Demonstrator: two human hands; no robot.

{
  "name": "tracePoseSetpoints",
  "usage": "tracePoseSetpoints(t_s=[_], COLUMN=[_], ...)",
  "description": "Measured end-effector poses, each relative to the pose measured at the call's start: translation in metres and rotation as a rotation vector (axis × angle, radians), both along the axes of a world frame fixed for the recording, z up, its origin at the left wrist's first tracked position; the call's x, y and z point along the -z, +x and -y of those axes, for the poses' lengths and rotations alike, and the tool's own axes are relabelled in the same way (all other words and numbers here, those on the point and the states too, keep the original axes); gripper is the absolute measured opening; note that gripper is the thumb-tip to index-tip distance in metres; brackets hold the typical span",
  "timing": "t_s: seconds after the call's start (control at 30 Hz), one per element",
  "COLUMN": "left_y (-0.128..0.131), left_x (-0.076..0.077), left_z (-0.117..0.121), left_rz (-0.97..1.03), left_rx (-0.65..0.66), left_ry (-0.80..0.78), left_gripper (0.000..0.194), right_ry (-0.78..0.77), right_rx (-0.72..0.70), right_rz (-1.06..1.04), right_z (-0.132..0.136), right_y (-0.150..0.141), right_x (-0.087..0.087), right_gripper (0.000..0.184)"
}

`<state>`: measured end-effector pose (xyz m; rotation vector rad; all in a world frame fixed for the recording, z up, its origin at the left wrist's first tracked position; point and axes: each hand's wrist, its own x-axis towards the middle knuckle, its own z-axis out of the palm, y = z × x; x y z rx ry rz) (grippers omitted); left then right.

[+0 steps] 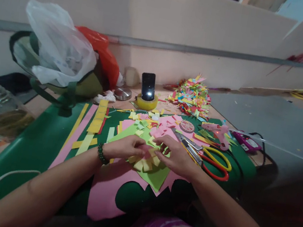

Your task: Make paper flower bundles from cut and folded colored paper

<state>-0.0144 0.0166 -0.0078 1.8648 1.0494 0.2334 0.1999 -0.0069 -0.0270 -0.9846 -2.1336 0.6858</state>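
Note:
A paper flower [143, 163], with pale yellow petals round a pink middle, lies over a lime green sheet [157, 181]. My left hand [126, 146] comes in from the left, fingers closed on the flower's near-left side. At its other side is my right hand [176, 153], fingers curled in with the thumb by the petals; what sits between those fingertips is too small to make out. Small pale yellow paper pieces [140, 124] are scattered just beyond both hands. Under the green sheet, a pink sheet [104, 195] has rounded cut-outs along its near edge.
Scissors [216, 160] and a cutter knife [191, 152] lie right of my right hand. Farther right is a pink glue gun [218, 132]. A phone [148, 86] leans in a yellow tape roll [147, 102]. Colourful paper flowers [191, 95] are heaped behind. Paper strips [99, 116] and a bag [86, 86] occupy the left.

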Motion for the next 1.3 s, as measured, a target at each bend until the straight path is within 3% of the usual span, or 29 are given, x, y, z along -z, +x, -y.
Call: tracePoseSetpoints(t_s=[0.17,0.33,0.43,0.5,0.57,0.6,0.7,0.77,0.83,0.93,0.97,1.0,1.03,1.1,1.2,1.3], left_y=[-0.004,-0.007,-0.006,-0.006,-0.007,-0.008,-0.019,-0.03,-0.04,-0.048,-0.047,-0.044,-0.038,-0.025,-0.004,0.007], left_x=[-0.017,-0.029,-0.032,-0.031,-0.03,-0.029,-0.032,-0.036,-0.042,-0.045,-0.044,-0.041,-0.037,-0.027,-0.008,0.007], left_z=[0.001,0.002,0.003,0.004,0.005,0.004,0.0,-0.006,-0.013,-0.02,-0.02,-0.019,-0.017,-0.011,-0.002,0.003], left_rz=[0.127,0.165,0.209,0.261,0.33,0.38,0.601,0.751,0.824,0.662,0.552,0.441,0.339,0.168,-0.069,-0.237], left_rx=[-0.093,-0.123,-0.106,-0.096,-0.119,-0.152,-0.342,-0.487,-0.583,-0.559,-0.504,-0.439,-0.376,-0.284,-0.178,-0.091], left_ry=[-0.032,-0.006,-0.027,-0.045,-0.055,-0.06,-0.018,0.096,0.221,0.193,0.137,0.079,0.035,0.025,0.15,0.309], left_gripper=[0.014,0.015,0.016,0.02,0.021,0.02,0.016,0.014,0.013,0.015,0.017,0.019,0.022,0.037,0.058,0.068], right_ry=[0.04,-0.132,-0.15,-0.12,-0.16,-0.21,-0.281,-0.199,-0.069,0.1,0.132,0.149,0.156,0.149,0.133,0.093], right_rx=[0.22,0.182,0.202,0.123,-0.045,-0.145,-0.332,-0.282,-0.043,0.58,0.726,0.783,0.778,0.632,0.465,0.444], right_rz=[-0.16,-0.193,-0.176,-0.177,-0.087,-0.004,0.248,0.323,0.327,0.275,0.229,0.177,0.122,0.046,0.016,0.006], right_z=[-0.004,-0.009,-0.008,-0.005,-0.001,0.001,0.006,0.003,-0.006,-0.021,-0.025,-0.026,-0.025,-0.018,-0.003,0.007], right_y=[0.013,0.024,0.025,0.02,0.011,0.005,-0.004,0.004,0.026,0.067,0.077,0.083,0.085,0.078,0.062,0.063], right_x=[-0.003,0.003,0.001,-0.003,-0.009,-0.012,-0.016,-0.015,-0.013,-0.013,-0.014,-0.015,-0.016,-0.018,-0.016,-0.009], right_gripper=[0.022,0.03,0.037,0.06,0.086,0.083,0.037,0.038,0.035,0.031,0.029,0.028,0.028,0.031,0.033,0.033])
